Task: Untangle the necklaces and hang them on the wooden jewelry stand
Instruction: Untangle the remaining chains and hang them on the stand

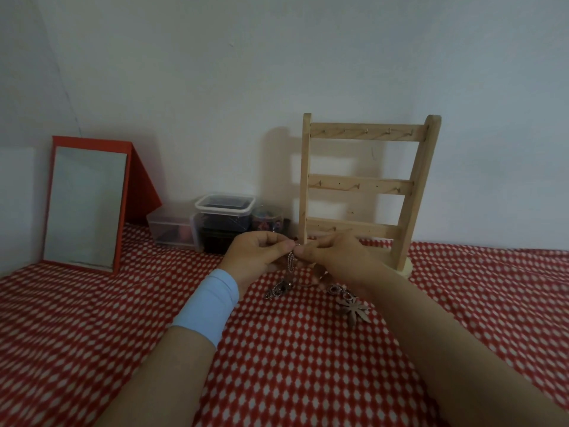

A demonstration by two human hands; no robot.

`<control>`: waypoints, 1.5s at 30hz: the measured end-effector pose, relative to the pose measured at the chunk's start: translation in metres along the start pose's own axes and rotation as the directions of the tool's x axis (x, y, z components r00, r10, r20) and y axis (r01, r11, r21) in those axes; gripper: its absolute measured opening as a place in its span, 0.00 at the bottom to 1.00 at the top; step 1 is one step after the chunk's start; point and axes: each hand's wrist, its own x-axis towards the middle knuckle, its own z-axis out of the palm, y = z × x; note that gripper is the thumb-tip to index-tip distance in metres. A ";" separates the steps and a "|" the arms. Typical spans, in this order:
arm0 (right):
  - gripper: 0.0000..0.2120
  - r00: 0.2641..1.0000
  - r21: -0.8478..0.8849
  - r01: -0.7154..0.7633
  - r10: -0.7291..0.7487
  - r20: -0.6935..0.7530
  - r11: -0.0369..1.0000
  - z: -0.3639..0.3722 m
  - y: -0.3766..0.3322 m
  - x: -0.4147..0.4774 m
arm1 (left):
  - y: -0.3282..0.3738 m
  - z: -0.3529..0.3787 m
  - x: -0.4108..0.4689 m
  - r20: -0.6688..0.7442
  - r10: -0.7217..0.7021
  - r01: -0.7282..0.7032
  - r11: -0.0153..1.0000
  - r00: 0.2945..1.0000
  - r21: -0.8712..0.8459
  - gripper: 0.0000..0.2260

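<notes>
My left hand point(257, 255) and my right hand point(335, 257) meet just in front of the wooden jewelry stand point(366, 183), and both pinch a thin silver necklace chain point(290, 261) that hangs down between the fingertips. The chain's lower end lies bunched with a dark pendant point(278, 289) on the cloth. A second necklace with ring links and a leaf-shaped pendant point(354, 309) lies under my right wrist. The stand has three rails with small hooks, and nothing hangs on them. A light blue band wraps my left wrist.
A red-framed standing mirror point(84, 204) stands at the left. Clear plastic boxes point(224, 211) and a small round jar point(267, 219) sit against the wall, left of the stand. A red cloth with white dots point(292, 365) covers the surface.
</notes>
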 end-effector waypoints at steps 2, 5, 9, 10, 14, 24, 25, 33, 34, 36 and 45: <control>0.08 0.999 0.080 -0.044 0.041 0.034 0.996 0.000 0.001 0.001 | -0.001 -0.002 0.000 0.004 0.002 -0.002 1.000 1.000 0.007 0.03; 0.07 0.997 0.105 -0.074 0.072 0.019 0.992 -0.002 0.004 0.004 | -0.001 -0.002 -0.001 0.044 0.005 -0.004 1.000 0.999 -0.023 0.06; 0.06 0.996 -0.049 -0.084 0.084 0.012 0.995 -0.005 0.004 0.005 | -0.004 0.002 -0.001 0.061 0.051 -0.059 0.988 0.997 0.140 0.08; 0.05 0.996 -0.100 -0.084 0.086 0.017 0.992 -0.005 0.005 0.005 | -0.004 0.003 -0.001 0.055 0.056 -0.065 0.982 0.997 0.180 0.07; 0.04 0.999 -0.036 -0.040 0.040 0.018 0.999 -0.003 0.007 0.006 | -0.004 0.004 0.000 0.000 0.074 -0.072 0.969 0.997 0.236 0.06; 0.15 0.984 0.059 -0.106 0.096 0.148 0.993 0.009 0.005 0.004 | -0.001 0.008 0.001 -0.031 0.059 -0.053 0.981 0.998 0.185 0.04; 0.15 0.987 0.096 -0.094 0.080 0.141 0.991 0.008 0.005 0.004 | 0.000 0.008 0.000 -0.002 0.002 -0.002 0.992 1.000 0.125 0.04; 0.10 0.997 0.095 0.055 -0.061 0.054 0.994 0.003 0.008 0.006 | 0.007 0.000 0.001 -0.033 0.066 -0.056 0.969 0.997 0.240 0.04; 0.08 0.997 0.082 0.065 -0.068 0.038 0.995 0.002 0.008 0.006 | 0.008 -0.001 0.002 -0.025 0.080 -0.070 0.960 0.997 0.272 0.05; 0.06 0.997 0.079 0.067 -0.070 0.028 0.995 0.003 0.007 0.005 | 0.011 0.000 0.002 0.012 0.100 -0.098 0.940 0.995 0.327 0.07; 0.06 0.996 0.134 -0.005 -0.008 0.094 0.991 -0.004 0.001 0.002 | 0.008 0.003 0.001 0.053 0.191 -0.198 0.915 0.980 0.352 0.05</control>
